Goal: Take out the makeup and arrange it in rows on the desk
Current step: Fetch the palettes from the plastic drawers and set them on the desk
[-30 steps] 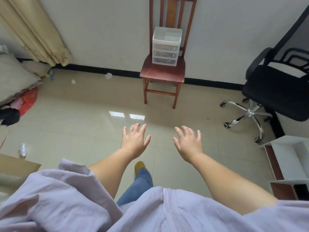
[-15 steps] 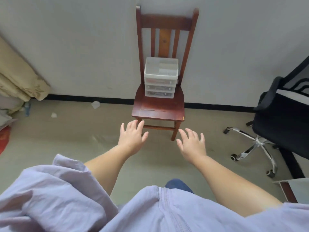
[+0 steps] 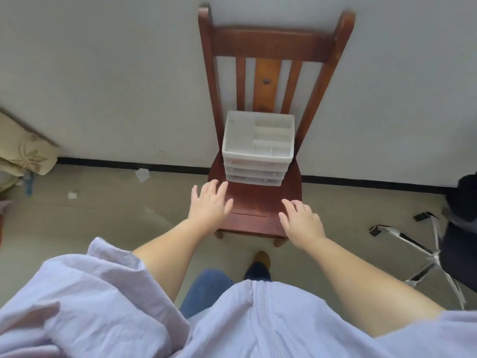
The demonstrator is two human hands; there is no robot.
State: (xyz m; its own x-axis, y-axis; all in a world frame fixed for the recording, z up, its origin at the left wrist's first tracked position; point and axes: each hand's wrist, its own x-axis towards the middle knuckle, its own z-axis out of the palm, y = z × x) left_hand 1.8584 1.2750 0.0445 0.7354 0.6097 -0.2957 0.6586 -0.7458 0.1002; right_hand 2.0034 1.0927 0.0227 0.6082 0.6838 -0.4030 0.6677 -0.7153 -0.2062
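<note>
A translucent white plastic drawer organiser (image 3: pixel 258 148) with an open, compartmented top tray and drawers below stands at the back of the seat of a dark red-brown wooden chair (image 3: pixel 260 205), against its slatted backrest; what the drawers contain cannot be made out. The chair is set against a plain pale wall (image 3: pixel 103 73) with a black skirting strip (image 3: pixel 129 165) along its foot. Both hands reach over the front of the seat: the left hand (image 3: pixel 210 204) with fingers spread and straight, near the organiser's lower left corner and not touching it, the right hand (image 3: pixel 300 219) with fingers relaxed above the seat's right front edge, grasping nothing. The floor (image 3: pixel 103 223) is beige and glossy, with small white scraps (image 3: pixel 142 174) near the wall. At the left hangs a beige patterned curtain (image 3: pixel 25 151); at the right edge stands a black office chair with a chrome star base (image 3: pixel 436 257). Wide lilac sleeves (image 3: pixel 90 293), blue jeans and a brown shoe tip (image 3: pixel 262 258) fill the foreground.
</note>
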